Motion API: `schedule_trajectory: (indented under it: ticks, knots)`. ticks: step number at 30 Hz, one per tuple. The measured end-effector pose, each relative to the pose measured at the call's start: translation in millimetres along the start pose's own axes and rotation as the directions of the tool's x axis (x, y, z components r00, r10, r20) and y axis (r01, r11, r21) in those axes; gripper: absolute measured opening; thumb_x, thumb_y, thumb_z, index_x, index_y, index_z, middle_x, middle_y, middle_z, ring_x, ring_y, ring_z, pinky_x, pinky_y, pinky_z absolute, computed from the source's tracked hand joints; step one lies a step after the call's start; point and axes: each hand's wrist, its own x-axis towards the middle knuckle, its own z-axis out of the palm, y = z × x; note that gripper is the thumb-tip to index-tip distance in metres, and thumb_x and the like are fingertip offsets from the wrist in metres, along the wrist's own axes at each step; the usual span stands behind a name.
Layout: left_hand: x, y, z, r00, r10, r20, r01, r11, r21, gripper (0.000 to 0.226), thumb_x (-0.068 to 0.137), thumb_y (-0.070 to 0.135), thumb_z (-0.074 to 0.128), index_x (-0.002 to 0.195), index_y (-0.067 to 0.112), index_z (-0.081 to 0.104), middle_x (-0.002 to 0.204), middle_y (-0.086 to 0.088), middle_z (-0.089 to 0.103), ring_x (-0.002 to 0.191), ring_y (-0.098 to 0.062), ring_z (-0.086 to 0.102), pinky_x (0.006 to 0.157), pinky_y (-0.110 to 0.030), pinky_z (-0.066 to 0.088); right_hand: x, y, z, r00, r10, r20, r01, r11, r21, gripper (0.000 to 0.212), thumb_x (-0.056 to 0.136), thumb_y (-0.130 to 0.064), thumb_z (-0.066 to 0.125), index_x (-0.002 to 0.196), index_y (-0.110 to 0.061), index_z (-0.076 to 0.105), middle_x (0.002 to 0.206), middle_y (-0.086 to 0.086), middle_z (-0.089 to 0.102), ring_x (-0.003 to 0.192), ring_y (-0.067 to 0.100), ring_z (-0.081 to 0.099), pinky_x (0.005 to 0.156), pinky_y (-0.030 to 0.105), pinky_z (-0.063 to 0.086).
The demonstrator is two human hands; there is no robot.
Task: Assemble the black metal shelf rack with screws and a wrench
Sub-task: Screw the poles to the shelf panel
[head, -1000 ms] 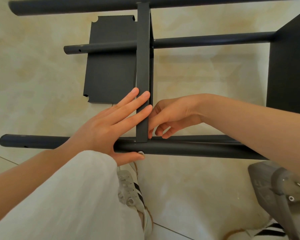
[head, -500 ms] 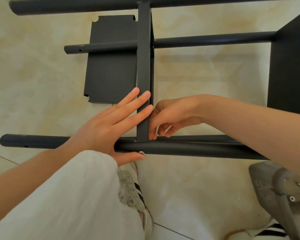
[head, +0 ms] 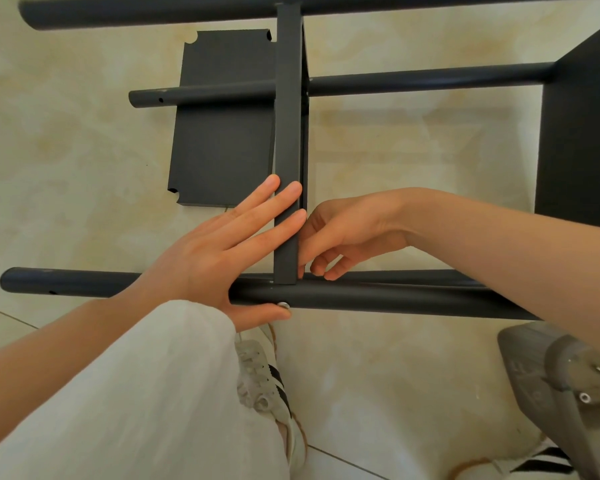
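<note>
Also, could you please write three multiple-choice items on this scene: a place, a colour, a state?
1. The loose shelf panel lies: A on the floor, left of the mounted shelf; B in a hand; C against a wall.
2. The screw head is: A red; B silver; C blue.
3. Fingers of the left hand are: A round a wrench; B fisted; C straight, on the mounted shelf's edge.
1A, it lies flat there; 2B, it glints on the near tube; 3C, laid across it.
</note>
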Motion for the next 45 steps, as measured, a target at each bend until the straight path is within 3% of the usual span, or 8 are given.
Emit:
schedule_trajectory:
  ticks: [3, 8, 26, 31, 34, 37, 41, 45]
  knots:
    - [0.0, 0.4, -0.1, 1.0, -0.002, -0.009, 0.002, 1.0, -0.004, 0.088, 0.084, 0.06, 0.057, 0.152, 0.011, 0.031, 0.163, -0.008, 0.023, 0.154, -0.02, 0.008, 0.119, -0.011, 0.011, 1.1, 1.8, -0.5, 1.0, -0.006, -0.007, 0.006, 1.0, -0.004, 0.024, 0.09, -0.013, 0.068, 0.068, -0.019, 0.078, 0.078, 0.001, 0.07, 0.069, 0.01, 0.059, 0.074, 0.024, 0.053]
    - [-0.2, -0.5, 0.9, 1.0, 0.007, -0.014, -0.008, 1.0, -0.008, 0.087, 0.085, 0.059, 0.059, 0.152, 0.01, 0.031, 0.163, -0.009, 0.023, 0.154, -0.021, 0.009, 0.12, -0.014, 0.014, 3.0, 0.6, 0.0, 1.0, 0.009, -0.015, -0.009, 1.0, 0.0, 0.014, 0.09, -0.02, 0.069, 0.082, -0.013, 0.077, 0.085, 0.003, 0.071, 0.07, 0.011, 0.057, 0.077, 0.027, 0.052]
    - [-0.1, -2.7, 2.0, 1.0, 0.019, -0.025, -0.019, 1.0, -0.007, 0.088, 0.084, 0.059, 0.059, 0.152, 0.01, 0.032, 0.163, -0.008, 0.023, 0.154, -0.021, 0.009, 0.12, -0.015, 0.015, 1.3, 3.8, 2.8, 1.0, -0.019, 0.007, 0.019, 0.999, 0.026, 0.014, 0.092, -0.01, 0.065, 0.081, -0.012, 0.074, 0.084, 0.005, 0.069, 0.076, 0.014, 0.06, 0.075, 0.027, 0.052]
    - [6.4, -5.1, -2.4, 0.997, 0.073, -0.036, -0.073, 0.997, 0.006, 0.088, 0.083, 0.059, 0.059, 0.148, 0.007, 0.031, 0.159, -0.014, 0.026, 0.151, -0.034, 0.018, 0.115, -0.04, 0.034, -0.5, 2.3, 3.4, 1.0, -0.013, 0.006, 0.013, 0.999, 0.035, 0.011, 0.092, -0.011, 0.065, 0.087, -0.008, 0.074, 0.089, 0.009, 0.068, 0.079, 0.017, 0.061, 0.079, 0.029, 0.052]
    - [4.2, 2.2, -5.2, 1.0, 0.014, -0.014, -0.014, 1.0, 0.0, 0.092, 0.082, 0.061, 0.063, 0.151, 0.013, 0.026, 0.162, -0.006, 0.02, 0.153, -0.02, 0.01, 0.117, -0.037, 0.026, -3.6, -1.3, 5.4, 0.998, -0.017, -0.056, 0.017, 1.0, -0.013, 0.011, 0.092, -0.013, 0.066, 0.087, -0.011, 0.075, 0.088, 0.006, 0.069, 0.077, 0.015, 0.06, 0.079, 0.028, 0.053]
    - [-1.3, 14.3, -5.6, 0.996, -0.087, -0.024, 0.085, 0.994, -0.072, 0.087, 0.078, 0.053, 0.067, 0.151, 0.028, 0.026, 0.162, 0.011, 0.014, 0.15, 0.003, -0.002, 0.112, -0.017, 0.017, -9.4, -2.5, 9.3, 0.996, -0.017, -0.093, 0.015, 0.999, -0.029, 0.018, 0.094, -0.015, 0.064, 0.105, -0.003, 0.072, 0.101, 0.016, 0.069, 0.083, 0.017, 0.062, 0.087, 0.033, 0.053]
    - [-11.6, 31.4, -4.7, 0.971, -0.197, -0.132, 0.171, 0.967, -0.187, 0.067, 0.074, 0.014, 0.087, 0.135, 0.018, 0.06, 0.146, 0.012, 0.043, 0.132, -0.004, 0.041, 0.106, -0.002, 0.027, -21.4, -6.5, 17.6, 0.991, -0.021, -0.135, 0.022, 1.0, 0.004, 0.022, 0.095, -0.017, 0.062, 0.114, -0.009, 0.068, 0.118, 0.015, 0.069, 0.094, 0.021, 0.068, 0.09, 0.035, 0.056]
    - [-27.8, 39.9, -11.2, 0.92, -0.295, -0.259, 0.202, 0.921, -0.333, 0.036, 0.078, 0.011, 0.08, 0.11, 0.024, 0.072, 0.114, 0.019, 0.066, 0.11, 0.0, 0.06, 0.095, -0.004, 0.042, -32.9, -10.3, 25.8, 0.974, -0.013, -0.228, 0.007, 1.0, -0.027, 0.024, 0.097, -0.016, 0.057, 0.118, -0.009, 0.065, 0.122, 0.011, 0.067, 0.107, 0.026, 0.067, 0.094, 0.036, 0.056]
